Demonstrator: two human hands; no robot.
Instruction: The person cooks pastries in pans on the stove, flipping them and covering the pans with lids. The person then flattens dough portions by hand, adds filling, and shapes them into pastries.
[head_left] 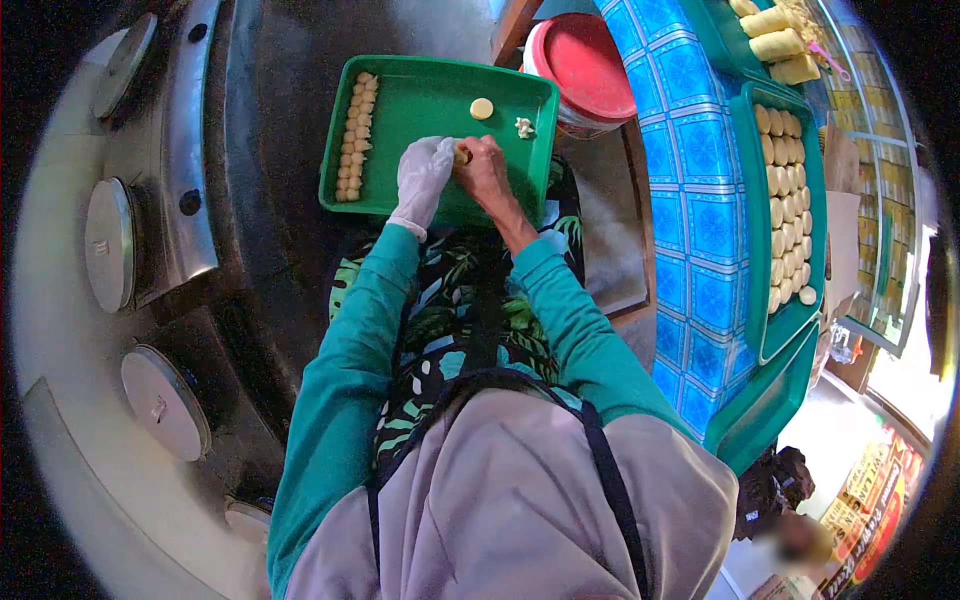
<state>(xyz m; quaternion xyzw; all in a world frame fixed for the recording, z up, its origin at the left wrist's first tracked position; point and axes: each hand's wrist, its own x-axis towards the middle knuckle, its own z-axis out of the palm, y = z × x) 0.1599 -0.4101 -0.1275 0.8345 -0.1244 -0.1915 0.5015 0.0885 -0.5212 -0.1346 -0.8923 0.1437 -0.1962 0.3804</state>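
Observation:
My left hand (424, 178), in a white glove, is closed over the green tray (420, 90) on my lap. Right beside it, my bare right hand (484, 172) has its fingers curled round a small yellowish piece (462, 157) between the two hands. Beyond my hands a round pale dough disc (482, 108) lies in the tray, and a small crumbly white lump (525, 127) sits to its right. Rows of small pale dough balls (357, 135) line the tray's left side. What my gloved fingers hold is hidden.
A bucket with a red lid (585, 65) stands behind the tray's right corner. On the right, a blue tiled-pattern table (700, 220) carries a green tray of dough pieces (785, 200) and pale rolls (778, 45). Round metal lids (110, 245) are at the left.

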